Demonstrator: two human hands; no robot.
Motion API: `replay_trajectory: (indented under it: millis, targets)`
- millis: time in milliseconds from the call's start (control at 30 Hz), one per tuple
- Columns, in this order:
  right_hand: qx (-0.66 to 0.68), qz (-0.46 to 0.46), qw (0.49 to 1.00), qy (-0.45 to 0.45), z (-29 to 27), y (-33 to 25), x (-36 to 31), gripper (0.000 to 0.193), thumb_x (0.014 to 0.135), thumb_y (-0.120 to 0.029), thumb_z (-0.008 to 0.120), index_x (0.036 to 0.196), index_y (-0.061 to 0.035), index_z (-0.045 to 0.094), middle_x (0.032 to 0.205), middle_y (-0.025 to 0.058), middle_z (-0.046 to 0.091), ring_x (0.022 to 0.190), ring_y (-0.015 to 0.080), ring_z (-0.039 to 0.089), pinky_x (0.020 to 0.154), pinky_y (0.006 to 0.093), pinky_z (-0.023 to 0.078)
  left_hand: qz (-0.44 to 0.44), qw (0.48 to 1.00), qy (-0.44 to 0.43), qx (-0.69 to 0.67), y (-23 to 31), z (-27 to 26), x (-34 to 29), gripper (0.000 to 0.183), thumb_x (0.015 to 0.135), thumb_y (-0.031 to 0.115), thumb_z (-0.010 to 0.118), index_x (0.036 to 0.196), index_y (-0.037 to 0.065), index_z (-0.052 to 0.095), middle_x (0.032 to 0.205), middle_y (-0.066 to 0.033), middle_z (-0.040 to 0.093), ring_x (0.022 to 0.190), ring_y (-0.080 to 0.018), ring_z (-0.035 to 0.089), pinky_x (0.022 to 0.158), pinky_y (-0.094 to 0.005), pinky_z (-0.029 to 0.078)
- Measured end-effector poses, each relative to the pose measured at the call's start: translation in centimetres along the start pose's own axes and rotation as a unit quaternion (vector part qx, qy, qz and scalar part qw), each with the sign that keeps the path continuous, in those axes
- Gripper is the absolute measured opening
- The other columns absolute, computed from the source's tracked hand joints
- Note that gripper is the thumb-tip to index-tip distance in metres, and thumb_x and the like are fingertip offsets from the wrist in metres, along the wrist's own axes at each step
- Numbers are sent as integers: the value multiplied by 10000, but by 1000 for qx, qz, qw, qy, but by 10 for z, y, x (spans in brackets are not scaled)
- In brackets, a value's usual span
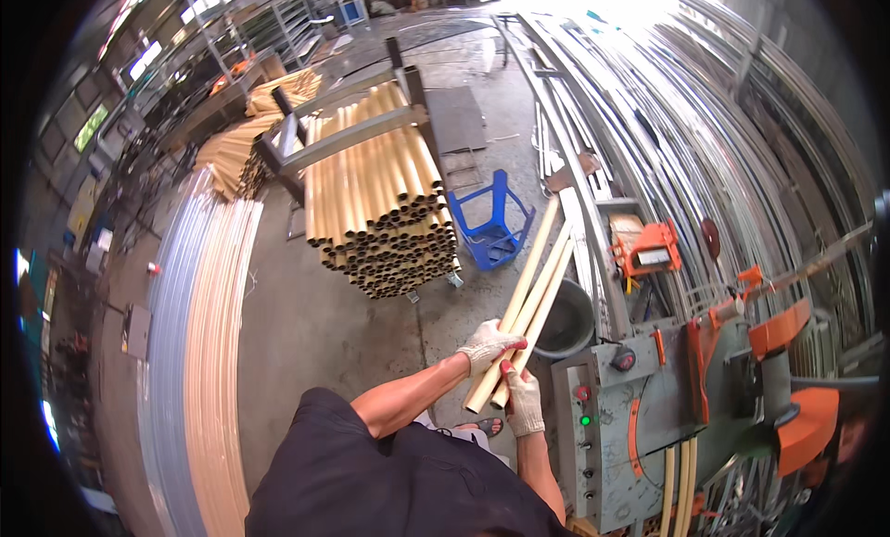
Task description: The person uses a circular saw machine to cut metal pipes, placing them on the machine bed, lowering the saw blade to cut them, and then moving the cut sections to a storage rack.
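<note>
The workshop floor (pixel 306 324) was wide bare concrete, and it carried the long stock along its sides, probably so that the middle stayed free for walking; on the person's left lay a long curved band of pale and silver profiles (pixel 199 352), and on the right a great mass of grey metal bars (pixel 667 138) ran away toward the bright door; in the middle stood a dark steel rack (pixel 343 138) that held a stack of tan tubes (pixel 380 213), their open ends turned toward the person, which would make them easy to pull out one by one; just beside the stack lay a blue stool (pixel 491 227) tipped on its side; nearer, at the right, stood a grey cutting machine (pixel 640 426) with orange parts and a column of buttons, and some tan tubes already lay through its lower part; a dark round bucket (pixel 567 319) sat on the floor just beside it, perhaps for offcuts; the person held a small bundle of short tan tubes (pixel 528 296) tilted up and away, between the rack and the machine; the left hand (pixel 487 342), in a white glove, was wrapped closed around the bundle from above, and the right hand (pixel 524 400), also gloved, gripped closed near its lower end, so the tubes stayed together and did not fan out.
</note>
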State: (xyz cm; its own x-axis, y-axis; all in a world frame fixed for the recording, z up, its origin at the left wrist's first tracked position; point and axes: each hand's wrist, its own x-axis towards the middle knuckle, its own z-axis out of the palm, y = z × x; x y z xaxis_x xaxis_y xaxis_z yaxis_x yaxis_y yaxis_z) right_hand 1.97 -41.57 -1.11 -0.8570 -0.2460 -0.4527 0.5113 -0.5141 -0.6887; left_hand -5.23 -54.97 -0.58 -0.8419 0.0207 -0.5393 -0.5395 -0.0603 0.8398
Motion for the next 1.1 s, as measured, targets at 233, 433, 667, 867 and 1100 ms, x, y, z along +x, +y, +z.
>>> replay_trajectory:
  millis: [233, 433, 667, 867, 1100]
  targets:
    - [-192, -87, 973, -92, 79, -39, -18, 344, 938, -118, 668, 1217, 20, 522, 968, 92, 677, 746, 145, 667, 681, 296, 563, 240, 954, 175, 30, 65, -63, -87, 563, 740, 257, 855, 1133, -25, 569, 841, -82, 680, 695, -145, 663, 624, -310, 564]
    - [-261, -30, 961, -84, 117, -79, -56, 389, 915, -12, 562, 1299, -31, 505, 752, 8, 575, 502, 90, 540, 434, 242, 440, 216, 935, 268, 88, 38, -198, -191, 495, 732, 165, 825, 1131, -2, 583, 835, -37, 631, 672, -109, 622, 597, -273, 546]
    - [-332, 110, 928, -126, 130, -42, -58, 397, 896, -34, 572, 1291, -7, 542, 729, -16, 541, 498, 54, 484, 444, 223, 402, 94, 939, 324, -61, -24, -235, -237, 350, 745, 61, 759, 1016, 12, 543, 681, -23, 582, 513, -116, 594, 457, -278, 509]
    - [-345, 158, 913, -149, 155, -23, -29, 385, 916, -60, 582, 1294, -5, 536, 739, -30, 534, 501, 35, 454, 437, 213, 376, 71, 941, 315, -100, -28, -255, -208, 389, 762, 71, 779, 1040, -5, 518, 695, -57, 613, 501, -142, 614, 459, -295, 535]
    - [-390, 109, 898, -174, 177, -18, -18, 395, 943, -114, 609, 1311, 1, 523, 742, -18, 568, 504, 38, 521, 449, 204, 415, -2, 938, 346, -1, -6, -255, -211, 423, 774, 124, 793, 1064, -3, 512, 770, -115, 669, 579, -163, 665, 524, -324, 569]
